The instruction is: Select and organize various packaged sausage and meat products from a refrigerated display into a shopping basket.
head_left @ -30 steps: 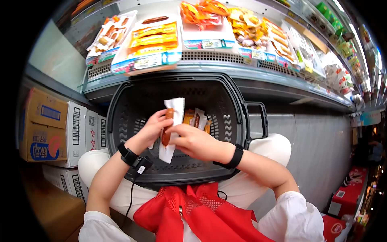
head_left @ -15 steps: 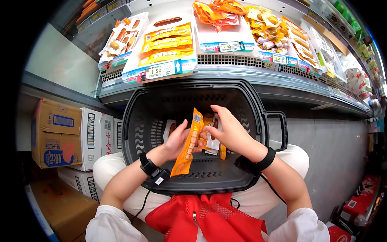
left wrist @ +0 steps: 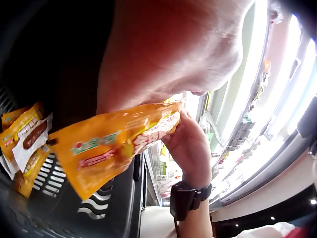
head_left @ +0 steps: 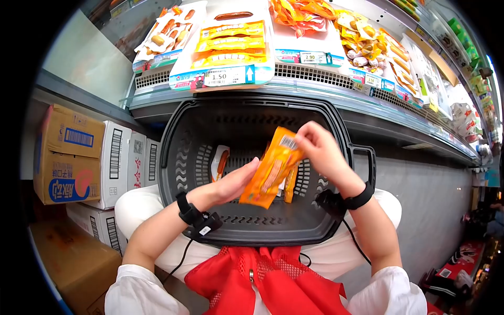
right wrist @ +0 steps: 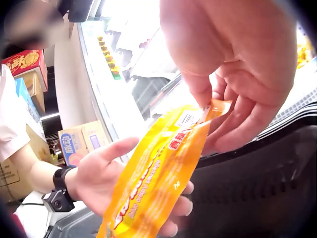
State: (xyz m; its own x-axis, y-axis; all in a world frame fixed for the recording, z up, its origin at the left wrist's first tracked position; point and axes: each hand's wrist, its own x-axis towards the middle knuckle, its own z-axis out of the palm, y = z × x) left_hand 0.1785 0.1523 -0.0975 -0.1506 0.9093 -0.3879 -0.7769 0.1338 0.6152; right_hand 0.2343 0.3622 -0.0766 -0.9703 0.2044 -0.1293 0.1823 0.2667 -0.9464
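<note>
Above the black basket [head_left: 252,239], the right hand [head_left: 328,155] pinches the top end of an orange sausage packet [head_left: 270,170]; thumb and fingers close on that end in the right wrist view, where the packet [right wrist: 158,173] hangs slanting down. The left hand [head_left: 231,184] lies behind the packet's lower left side, its palm turned up and fingers fairly straight in the right wrist view [right wrist: 106,181]. Inside the basket, a sausage in a white wrapper [head_left: 221,161] lies at the left. More orange packets [left wrist: 25,129] and a white-wrapped sausage [left wrist: 34,136] show in the left wrist view.
Beyond the basket runs a chilled shelf [head_left: 336,102] with trays of yellow packets [head_left: 231,44], orange packets [head_left: 304,18] and sausages. Cardboard boxes [head_left: 71,152] stand at the left. The basket's handle [head_left: 365,168] sticks out at the right. Grey floor [head_left: 430,194] extends on the right.
Earlier both hands were at a white-wrapped sausage; it now lies in the basket's left side. Since half a second ago, the orange packet has moved right and turned its face up, with the right hand at its top.
</note>
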